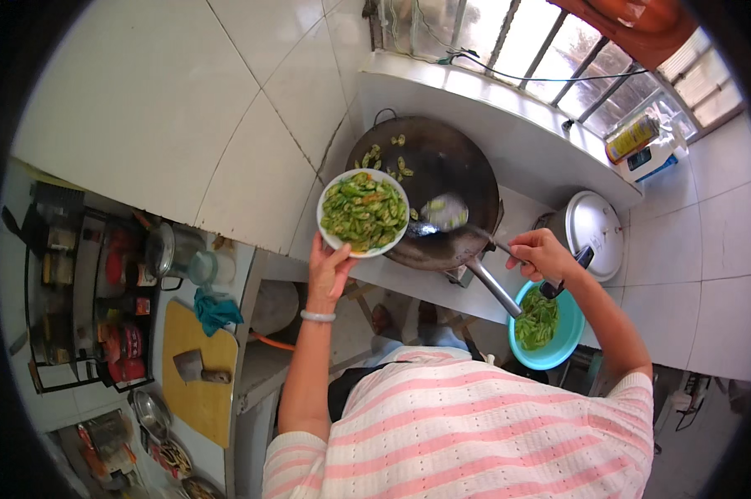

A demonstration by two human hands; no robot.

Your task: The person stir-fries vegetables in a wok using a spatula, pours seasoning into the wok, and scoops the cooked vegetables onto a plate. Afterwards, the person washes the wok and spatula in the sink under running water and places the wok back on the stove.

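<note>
My left hand (329, 269) grips the near rim of a white dish (403, 238), held tilted over the left edge of a dark wok (466, 146). Sliced green okra (364, 211) with a few orange-red bits fills the dish. In my right hand (542, 254) is the handle of a metal cooking ladle or spatula (445, 212). Its blurred head is inside the wok, with some green pieces on it. Scattered okra slices (375, 153) cling to the wok's far left side. The wok's metal handle (493, 288) points toward me, below my right hand.
A turquoise basin (520, 352) of cut green vegetables stands right, near a lidded pressure cooker (594, 234) with a black handle. At left, a cleaver (191, 367) lies on a cutting board (194, 405) beside a teal cloth (216, 312). Bottles (647, 150) stand on the window ledge.
</note>
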